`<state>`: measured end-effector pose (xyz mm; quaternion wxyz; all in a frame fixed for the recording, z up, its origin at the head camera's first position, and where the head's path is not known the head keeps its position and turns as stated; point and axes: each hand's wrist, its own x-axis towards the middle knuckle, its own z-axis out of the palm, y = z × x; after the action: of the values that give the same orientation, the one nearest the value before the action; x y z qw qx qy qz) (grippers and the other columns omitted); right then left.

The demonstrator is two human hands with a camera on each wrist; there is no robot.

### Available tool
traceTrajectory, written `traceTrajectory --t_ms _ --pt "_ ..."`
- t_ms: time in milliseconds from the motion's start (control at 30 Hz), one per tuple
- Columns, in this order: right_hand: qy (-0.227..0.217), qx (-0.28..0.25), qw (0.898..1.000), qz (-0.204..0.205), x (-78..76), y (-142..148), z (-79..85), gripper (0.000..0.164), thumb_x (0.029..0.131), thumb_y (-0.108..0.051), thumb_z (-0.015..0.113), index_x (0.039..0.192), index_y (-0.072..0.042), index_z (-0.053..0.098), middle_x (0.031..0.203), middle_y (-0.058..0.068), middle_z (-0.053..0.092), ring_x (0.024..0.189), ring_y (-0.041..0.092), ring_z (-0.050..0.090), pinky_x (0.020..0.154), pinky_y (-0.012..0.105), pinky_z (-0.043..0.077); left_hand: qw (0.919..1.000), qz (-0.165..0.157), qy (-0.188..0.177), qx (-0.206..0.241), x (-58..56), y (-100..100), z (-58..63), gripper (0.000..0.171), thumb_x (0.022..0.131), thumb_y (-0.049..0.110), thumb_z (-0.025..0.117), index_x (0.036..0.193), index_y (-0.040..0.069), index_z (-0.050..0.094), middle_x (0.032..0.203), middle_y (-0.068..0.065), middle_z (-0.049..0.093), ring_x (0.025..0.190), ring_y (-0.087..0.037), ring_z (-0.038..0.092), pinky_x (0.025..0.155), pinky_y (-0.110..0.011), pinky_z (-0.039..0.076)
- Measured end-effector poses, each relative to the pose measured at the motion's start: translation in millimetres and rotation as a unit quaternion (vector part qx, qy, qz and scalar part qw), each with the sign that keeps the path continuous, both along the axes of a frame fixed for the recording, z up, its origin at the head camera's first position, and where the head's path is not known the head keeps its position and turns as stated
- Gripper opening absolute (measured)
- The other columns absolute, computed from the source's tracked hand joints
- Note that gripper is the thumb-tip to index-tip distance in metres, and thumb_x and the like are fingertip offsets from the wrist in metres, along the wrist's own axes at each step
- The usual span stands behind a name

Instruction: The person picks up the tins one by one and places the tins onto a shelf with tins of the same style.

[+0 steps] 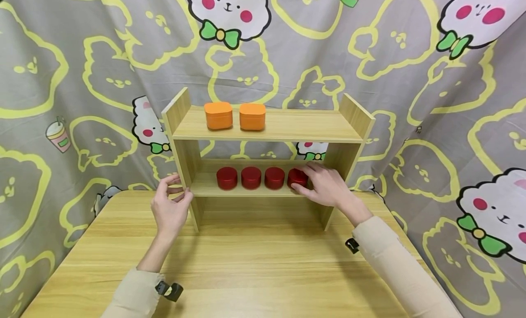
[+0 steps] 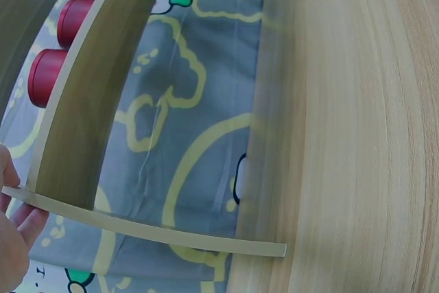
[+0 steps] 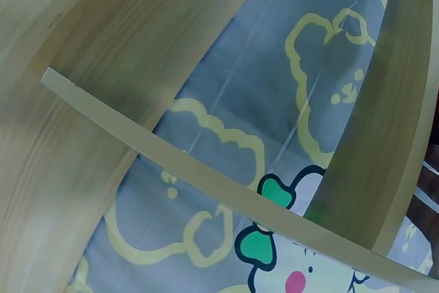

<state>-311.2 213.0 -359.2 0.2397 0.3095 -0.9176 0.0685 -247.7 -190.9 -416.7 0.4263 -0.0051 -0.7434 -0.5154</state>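
Observation:
A small wooden shelf (image 1: 263, 138) with two boards stands on the table. Four would be too many to count, so several short round red tins (image 1: 250, 177) sit in a row on its lower board (image 1: 205, 188). My right hand (image 1: 322, 183) grips the rightmost red tin (image 1: 297, 177), thumb at its front and fingers over its far right side. At the other end, my left hand (image 1: 170, 207) pinches the front edge of the left side panel (image 2: 137, 228); thumb and fingers lie on opposite faces of it. The right wrist view barely catches the right hand's fingers.
Two orange lidded boxes (image 1: 219, 115) stand at the left of the upper board (image 1: 304, 124). The right side panel (image 3: 206, 180) rises close beside the right hand. Behind the wooden table (image 1: 263, 267) hangs a grey patterned curtain (image 1: 263, 66).

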Motion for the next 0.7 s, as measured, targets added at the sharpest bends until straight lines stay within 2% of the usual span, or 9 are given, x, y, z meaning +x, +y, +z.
traceTrajectory --t_ms 200,400,700 --pt "-0.003 -0.004 1.000 0.000 -0.4 1.3 -0.7 0.052 0.095 -0.057 0.069 0.129 -0.017 0.071 0.121 0.009 0.072 0.105 0.027 0.071 0.071 0.046 0.066 1.0000 -0.001 -0.001 0.001 0.1 0.5 0.3 0.040 0.082 -0.014 0.069 0.121 -0.007 0.066 0.111 -0.019 0.073 0.083 0.013 0.063 0.074 -0.005 0.060" --pt "-0.005 -0.002 1.000 -0.010 0.3 4.3 -3.3 0.060 0.092 -0.064 0.070 0.133 -0.019 0.068 0.128 0.008 0.068 0.113 0.028 0.069 0.072 0.046 0.067 1.0000 -0.006 -0.004 0.000 0.2 0.1 0.8 0.041 0.082 -0.013 0.069 0.122 -0.007 0.066 0.112 -0.020 0.073 0.083 0.012 0.063 0.074 -0.003 0.059" --pt "0.018 0.016 1.000 0.010 8.2 4.6 -0.9 0.065 0.092 -0.061 0.070 0.138 -0.015 0.066 0.133 0.012 0.067 0.119 0.033 0.068 0.075 0.049 0.069 1.0000 -0.005 -0.008 0.002 0.8 -0.7 -0.6 0.040 0.083 -0.013 0.070 0.123 -0.007 0.066 0.113 -0.021 0.072 0.084 0.011 0.063 0.074 -0.005 0.061"
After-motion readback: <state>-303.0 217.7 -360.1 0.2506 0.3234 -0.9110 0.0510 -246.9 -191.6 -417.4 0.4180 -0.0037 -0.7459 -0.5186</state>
